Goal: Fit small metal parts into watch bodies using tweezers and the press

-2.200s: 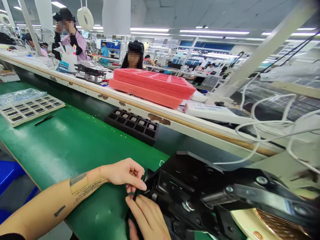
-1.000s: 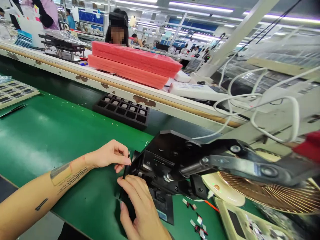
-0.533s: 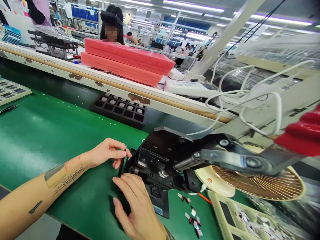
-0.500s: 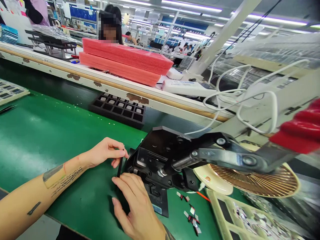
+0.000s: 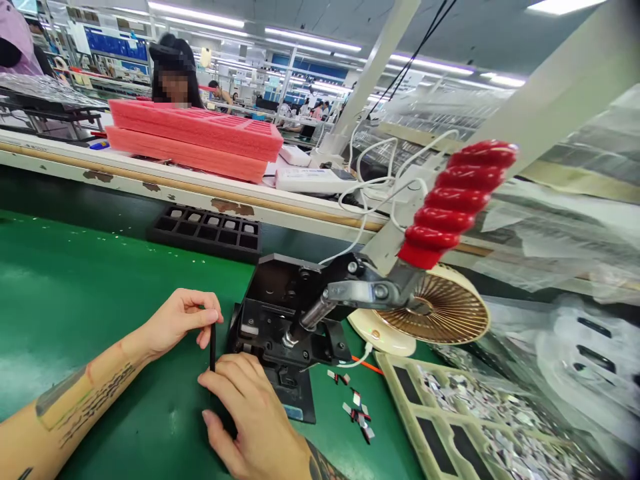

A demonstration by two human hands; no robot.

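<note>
A thin black strip (image 5: 213, 347) stands nearly upright in the view, left of a black clamp press (image 5: 300, 320) with a red ribbed handle (image 5: 457, 203). My left hand (image 5: 187, 320) pinches the strip's upper end between thumb and fingers. At its lower end is my right hand (image 5: 245, 407), the index fingertip touching or very close to it. The right thumb is held apart from the fingers, and the palm faces the green mat (image 5: 125, 280). The right fingers rest beside the press's left edge.
A black compartment tray (image 5: 205, 233) lies behind the press. Pink foam (image 5: 193, 137) sits on the shelf, a person beyond it. At right are a fan (image 5: 435, 310), small red-and-silver parts (image 5: 360, 413), a filled parts tray (image 5: 425, 417) and white cables (image 5: 360, 200).
The camera view has swung right, so the hands and press appear further left. The red handle now shows whole and more upright. Both hands keep nearly the same pose at the strip.
</note>
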